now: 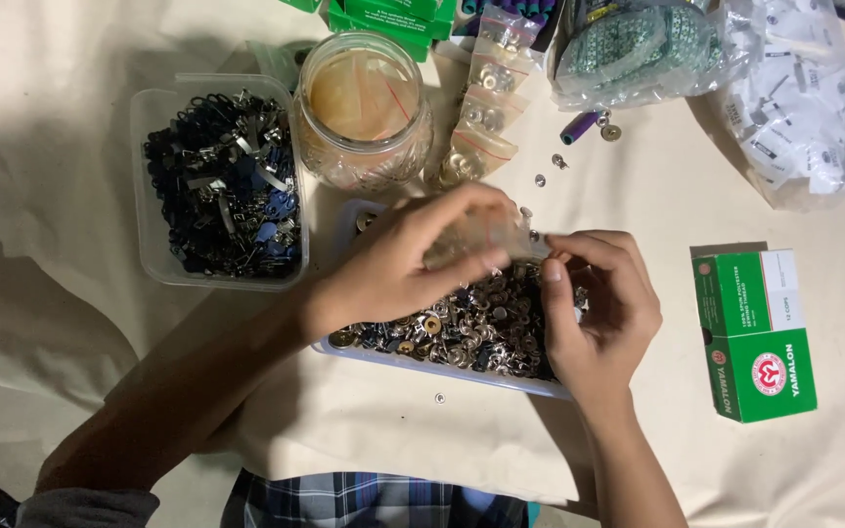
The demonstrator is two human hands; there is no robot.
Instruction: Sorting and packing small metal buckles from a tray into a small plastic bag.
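Head view: your left hand (398, 269) and right hand (594, 313) both pinch a small clear bag (476, 240) above the tray of metal snaps (452, 332).

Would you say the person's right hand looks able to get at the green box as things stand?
Probably yes. The green box lies just beside the right hand with bare cloth between them, though the hand is busy pinching a small clear bag with the left hand.
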